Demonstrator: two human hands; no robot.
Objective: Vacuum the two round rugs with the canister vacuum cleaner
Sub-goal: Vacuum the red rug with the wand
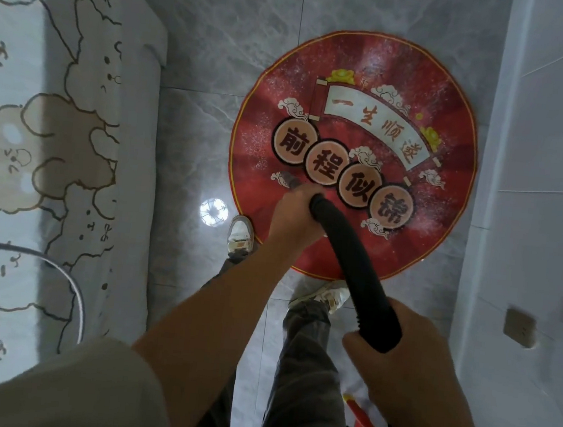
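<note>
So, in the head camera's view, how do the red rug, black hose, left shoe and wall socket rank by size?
1. red rug
2. black hose
3. left shoe and wall socket look about alike. The socket seems nearer the camera, so I won't rank those two.

At 1 o'clock the rug point(371, 84) is seen as matt printed cloth, speckled white. The floor tiles point(221, 35) are glossy, marble-veined. The hose point(355, 255) is ribbed, matt black. At 9 o'clock the bed point(24, 119) is covered in printed cloth.

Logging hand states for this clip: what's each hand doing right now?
Left hand: grips the black vacuum hose near its nozzle.
Right hand: grips the same hose farther back.
</note>
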